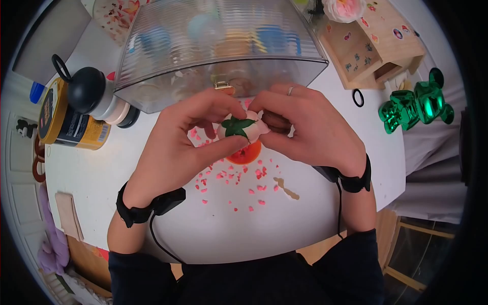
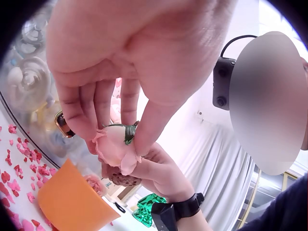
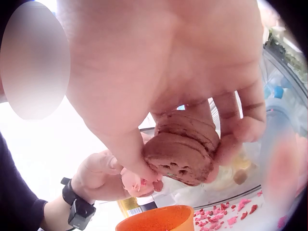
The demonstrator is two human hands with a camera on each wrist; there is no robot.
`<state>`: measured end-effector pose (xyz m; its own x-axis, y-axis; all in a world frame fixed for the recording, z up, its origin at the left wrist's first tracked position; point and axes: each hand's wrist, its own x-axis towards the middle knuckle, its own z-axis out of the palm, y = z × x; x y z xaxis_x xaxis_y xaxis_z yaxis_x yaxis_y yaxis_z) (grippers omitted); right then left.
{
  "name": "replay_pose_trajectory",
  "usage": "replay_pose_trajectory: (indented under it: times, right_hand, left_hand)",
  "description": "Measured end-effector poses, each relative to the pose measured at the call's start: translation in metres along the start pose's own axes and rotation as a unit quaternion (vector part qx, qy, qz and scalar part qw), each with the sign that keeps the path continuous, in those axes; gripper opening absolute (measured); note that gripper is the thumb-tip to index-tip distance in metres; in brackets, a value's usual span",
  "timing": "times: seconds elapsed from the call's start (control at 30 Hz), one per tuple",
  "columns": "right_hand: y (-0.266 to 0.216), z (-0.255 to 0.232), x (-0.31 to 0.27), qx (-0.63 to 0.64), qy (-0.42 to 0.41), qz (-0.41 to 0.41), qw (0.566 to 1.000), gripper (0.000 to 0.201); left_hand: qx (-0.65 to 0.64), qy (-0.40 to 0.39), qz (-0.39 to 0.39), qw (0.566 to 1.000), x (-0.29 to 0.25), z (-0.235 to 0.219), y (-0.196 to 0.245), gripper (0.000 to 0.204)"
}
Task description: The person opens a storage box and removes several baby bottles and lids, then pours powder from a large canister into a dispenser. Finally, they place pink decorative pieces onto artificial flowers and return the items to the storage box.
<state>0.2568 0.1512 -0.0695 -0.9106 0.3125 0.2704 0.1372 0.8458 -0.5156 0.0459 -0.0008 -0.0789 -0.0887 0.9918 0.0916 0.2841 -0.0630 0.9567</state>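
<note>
A pale pink flower head (image 1: 245, 131) with green sepals (image 2: 130, 134) is pinched between the thumb and fingers of the left hand (image 1: 190, 134). The right hand (image 1: 312, 124) grips a brown, ridged lump (image 3: 180, 149) with small holes in its face. The two hands meet, and in the head view the right fingertips are at the flower's petal edge. Below them an orange cup (image 2: 72, 197) stands on the table, partly hidden by the left hand in the head view. Pink and red bits (image 1: 234, 178) lie scattered around it.
A clear ribbed case (image 1: 218, 66) stands behind the hands. At left are a yellow tub (image 1: 66, 119) and a black-topped bottle (image 1: 89, 91). A wooden box (image 1: 351, 51), black ring (image 1: 358, 98) and shiny green figure (image 1: 417, 104) are at right. A beige piece (image 1: 287, 188) lies near the front.
</note>
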Motion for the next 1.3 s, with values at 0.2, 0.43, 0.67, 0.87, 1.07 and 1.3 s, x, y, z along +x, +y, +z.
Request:
replay_pose_trajectory:
  times: [0.2,0.43,0.67,0.87,1.07,1.3]
  right_hand:
    - [-0.014,-0.015,-0.001,0.226,-0.094,0.127,0.961,0.016]
    - [-0.021,-0.009,0.005,0.316,-0.113,0.244,0.910,0.030]
    - [-0.023,-0.014,0.005,0.474,-0.126,0.267,0.829,0.031]
    - [-0.025,-0.012,0.006,0.510,-0.110,0.279,0.806,0.030]
    - [-0.029,-0.009,0.007,0.498,-0.082,0.300,0.809,0.031]
    - [-0.029,-0.007,0.006,0.535,-0.074,0.298,0.787,0.030]
  left_hand:
    - [0.031,0.008,0.030,0.999,0.000,-0.001,-0.004,0.035]
    - [-0.026,-0.001,-0.027,0.999,-0.004,0.001,0.008,0.040]
    - [-0.004,-0.014,-0.001,1.000,-0.004,-0.009,0.011,0.040]
    - [0.046,-0.004,0.001,0.999,-0.005,-0.011,0.013,0.039]
    - [0.157,0.034,0.053,0.986,-0.006,-0.006,0.016,0.032]
    - [0.114,0.010,0.017,0.993,-0.006,-0.007,0.013,0.036]
